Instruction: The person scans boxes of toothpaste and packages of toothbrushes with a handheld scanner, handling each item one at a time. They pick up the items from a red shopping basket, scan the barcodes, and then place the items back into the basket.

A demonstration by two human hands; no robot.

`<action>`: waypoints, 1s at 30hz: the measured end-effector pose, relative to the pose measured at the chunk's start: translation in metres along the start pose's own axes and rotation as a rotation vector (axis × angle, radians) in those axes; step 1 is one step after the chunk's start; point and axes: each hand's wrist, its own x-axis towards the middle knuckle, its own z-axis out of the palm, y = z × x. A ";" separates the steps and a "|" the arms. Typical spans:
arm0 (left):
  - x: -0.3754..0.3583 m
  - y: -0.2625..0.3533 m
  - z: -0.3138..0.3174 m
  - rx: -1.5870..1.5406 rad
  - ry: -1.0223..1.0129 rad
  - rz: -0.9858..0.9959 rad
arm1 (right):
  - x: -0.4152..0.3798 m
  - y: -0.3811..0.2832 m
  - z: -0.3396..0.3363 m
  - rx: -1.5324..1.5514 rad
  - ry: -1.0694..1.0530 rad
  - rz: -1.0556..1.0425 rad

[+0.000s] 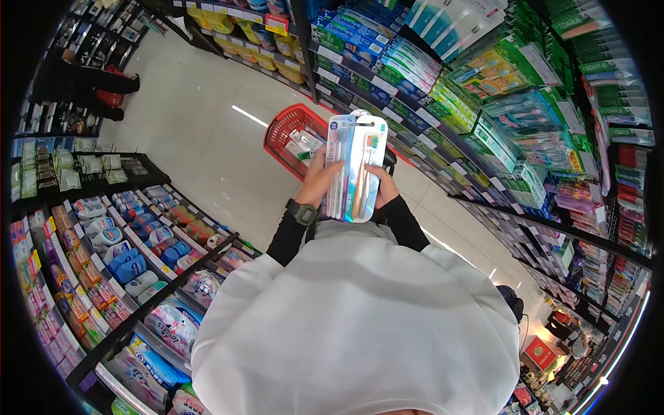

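Shop aisle, pale tiled floor (187, 117). Two packs of toothbrushes between the hands, long axes running away from the chest: left hand (319, 174) closed on left pack (344, 181), right hand (382, 187) gripping right pack (360, 181).
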 end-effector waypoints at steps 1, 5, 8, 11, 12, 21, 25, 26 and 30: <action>0.001 0.004 -0.008 -0.006 -0.081 -0.014 | -0.001 -0.002 -0.003 0.084 -0.036 0.028; -0.003 0.011 -0.022 -0.007 -0.116 -0.089 | -0.005 -0.005 -0.015 0.129 -0.070 0.081; -0.003 0.001 -0.028 -0.029 -0.108 -0.072 | -0.002 -0.003 -0.019 0.129 -0.049 0.108; -0.001 -0.017 -0.031 -0.035 -0.079 0.016 | -0.002 -0.002 -0.011 0.126 -0.044 0.131; -0.001 -0.024 -0.031 -0.020 -0.055 0.056 | -0.003 -0.001 -0.008 0.106 -0.025 0.132; -0.009 -0.026 -0.039 -0.104 0.029 0.013 | 0.000 0.001 0.006 0.079 -0.050 0.192; -0.010 -0.035 -0.046 -0.052 -0.005 -0.009 | 0.009 0.017 -0.007 -0.031 -0.028 0.131; -0.012 -0.034 -0.047 -0.045 -0.034 -0.007 | 0.015 0.025 -0.016 -0.099 0.007 0.084; -0.014 -0.044 -0.052 -0.461 -0.216 -0.420 | 0.021 0.044 -0.028 -0.158 0.243 0.028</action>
